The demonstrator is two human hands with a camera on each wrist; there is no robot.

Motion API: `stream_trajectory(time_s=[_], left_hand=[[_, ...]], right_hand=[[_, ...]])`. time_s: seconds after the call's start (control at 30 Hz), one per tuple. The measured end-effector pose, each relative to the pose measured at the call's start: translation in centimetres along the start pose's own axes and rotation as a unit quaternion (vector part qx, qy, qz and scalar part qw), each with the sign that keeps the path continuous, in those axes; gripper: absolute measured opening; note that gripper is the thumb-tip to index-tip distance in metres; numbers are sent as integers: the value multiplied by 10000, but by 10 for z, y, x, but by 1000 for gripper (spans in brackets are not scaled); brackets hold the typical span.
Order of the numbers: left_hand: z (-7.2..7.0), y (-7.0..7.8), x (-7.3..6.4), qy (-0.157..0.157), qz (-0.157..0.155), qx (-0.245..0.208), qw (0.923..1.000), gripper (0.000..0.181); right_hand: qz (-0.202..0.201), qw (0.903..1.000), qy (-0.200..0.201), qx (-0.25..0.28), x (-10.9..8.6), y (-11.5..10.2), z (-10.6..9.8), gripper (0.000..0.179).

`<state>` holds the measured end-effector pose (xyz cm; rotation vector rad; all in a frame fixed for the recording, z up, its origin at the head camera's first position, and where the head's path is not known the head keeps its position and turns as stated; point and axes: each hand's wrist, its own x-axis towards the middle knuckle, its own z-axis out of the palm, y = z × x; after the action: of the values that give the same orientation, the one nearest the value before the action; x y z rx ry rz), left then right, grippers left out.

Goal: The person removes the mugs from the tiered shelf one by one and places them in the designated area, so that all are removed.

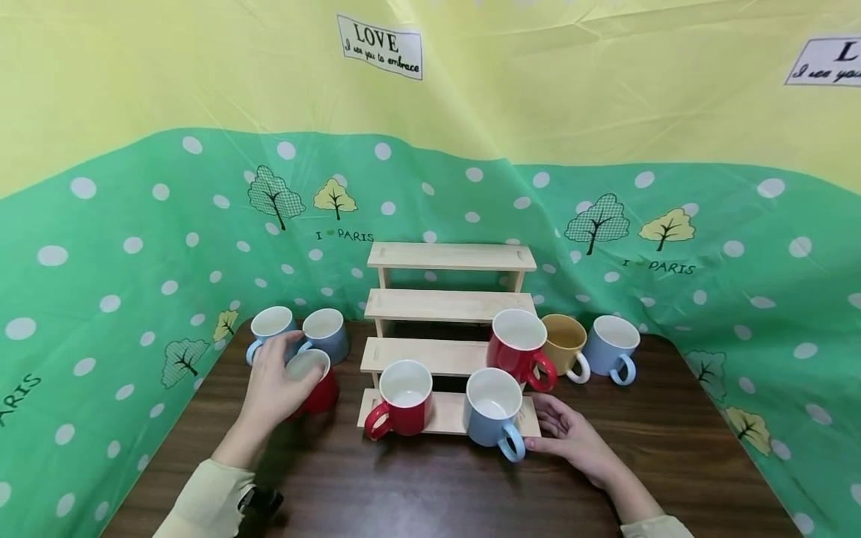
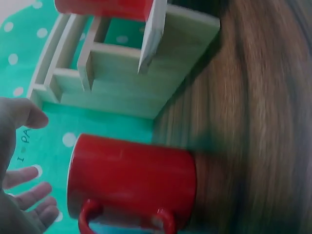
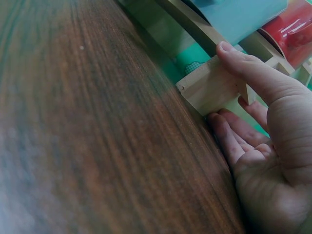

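Observation:
My left hand [image 1: 274, 379] is over a red mug [image 1: 326, 391] standing on the table left of a wooden tiered shelf [image 1: 452, 257]. In the left wrist view, its thumb and fingers are spread near the rim, with a gap to the red mug [image 2: 131, 178]. At the shelf's lower right end, my right hand [image 1: 575, 442] grips the bottom step. The right wrist view has the thumb on the step's edge and the fingers curled below, by the wooden side panel [image 3: 209, 87]. On the bottom step stand a red mug [image 1: 412, 411] and a light blue mug [image 1: 487, 409].
Another red mug [image 1: 509, 345] stands on the second step. Behind my left hand are two blue mugs [image 1: 272, 323] [image 1: 329, 338]. Right of the shelf stand a yellow mug [image 1: 563, 341] and a blue mug [image 1: 608, 348]. A patterned cloth [image 1: 430, 172] hangs behind the dark table [image 1: 403, 493].

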<state>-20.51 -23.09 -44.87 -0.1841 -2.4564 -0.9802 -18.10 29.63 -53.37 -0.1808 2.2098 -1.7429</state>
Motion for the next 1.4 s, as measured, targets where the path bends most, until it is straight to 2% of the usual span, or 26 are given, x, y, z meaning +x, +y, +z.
stream_trajectory(time_s=[0.07, 0.17, 0.27, 0.37, 0.47, 0.63, 0.8, 0.97, 1.07, 1.13, 1.23, 1.4], left_hand=[[4, 3, -2, 177, 272, -33, 9995, 62], [10, 8, -5, 279, 578, -96, 9979, 62], [17, 15, -9, 293, 741, -156, 9967, 61], [21, 25, -16, 164, 720, -327, 9967, 58], [24, 33, -21, -179, 571, -784, 9951, 57], [31, 39, -25, -758, 274, -1621, 9835, 58], [39, 35, -33, -936, 24, -1972, 9759, 58], [49, 30, -44, -1008, -451, -2403, 9644, 55], [54, 27, -49, -1023, -600, -2561, 9594, 52], [58, 24, -51, -1074, -593, -2565, 9587, 52], [62, 19, -54, -1211, -403, -2570, 9579, 50], [71, 3, -58, -1421, 93, -2560, 9561, 54]], right_hand=[[-7, 10000, -14, -8, 0, 0, -1, 88], [30, 10000, 14, -43, 0, -1, -1, 88], [52, 9999, 35, -88, 0, 0, -1, 87], [54, 9999, 51, -82, 1, 0, -1, 87], [59, 10000, 47, -32, 0, 0, 0, 87], [-2, 10000, 27, -1, -1, -2, 1, 88], [-13, 10000, -6, 51, -2, -5, 1, 87], [120, 9999, 54, 90, -2, -5, 2, 86], [50, 9999, 12, 88, -2, -5, 1, 86], [-6, 10000, -21, 72, -2, -5, 1, 86], [-31, 10000, -41, 50, -2, -5, 1, 86], [17, 10000, 11, 14, -2, -4, 1, 86]])
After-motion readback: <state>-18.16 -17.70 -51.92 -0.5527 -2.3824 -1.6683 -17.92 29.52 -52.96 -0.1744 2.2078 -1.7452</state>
